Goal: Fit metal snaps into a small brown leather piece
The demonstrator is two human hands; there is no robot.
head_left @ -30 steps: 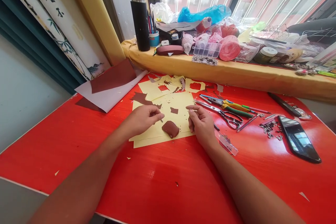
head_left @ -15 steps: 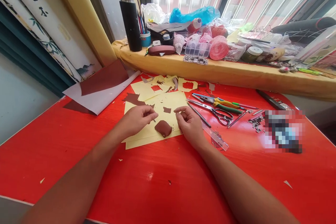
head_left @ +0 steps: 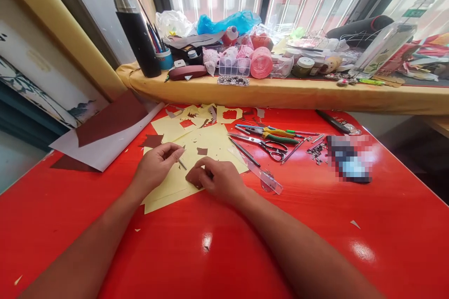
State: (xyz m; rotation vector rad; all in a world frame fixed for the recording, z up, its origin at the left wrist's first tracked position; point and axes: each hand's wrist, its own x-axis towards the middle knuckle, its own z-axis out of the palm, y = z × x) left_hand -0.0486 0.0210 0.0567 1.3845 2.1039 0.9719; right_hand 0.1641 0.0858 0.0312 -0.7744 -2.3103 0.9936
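Observation:
My left hand (head_left: 158,162) is closed in a pinch above yellow paper, with a thin grey stick-like thing (head_left: 183,164) at its fingertips. My right hand (head_left: 221,180) lies to the right with curled fingers on a rounded brown piece (head_left: 192,178), like leather, and covers much of it. Just beyond the fingers is a small brown scrap (head_left: 202,151). Yellow paper sheets (head_left: 164,200) lie under both hands. A larger jagged brown scrap (head_left: 152,140) rests beyond my left hand.
Scissors (head_left: 275,152), pliers (head_left: 277,133), a pen (head_left: 249,154) and a clear ruler (head_left: 268,181) lie to the right. Small metal parts (head_left: 317,152) sit farther right. A brown sheet (head_left: 112,119) leans at the left. A black flask (head_left: 138,44) stands on the cluttered sill.
My right hand has moved left onto the rounded brown piece, which it previously stood apart from. The left hand stays pinched. The camera view has turned right.

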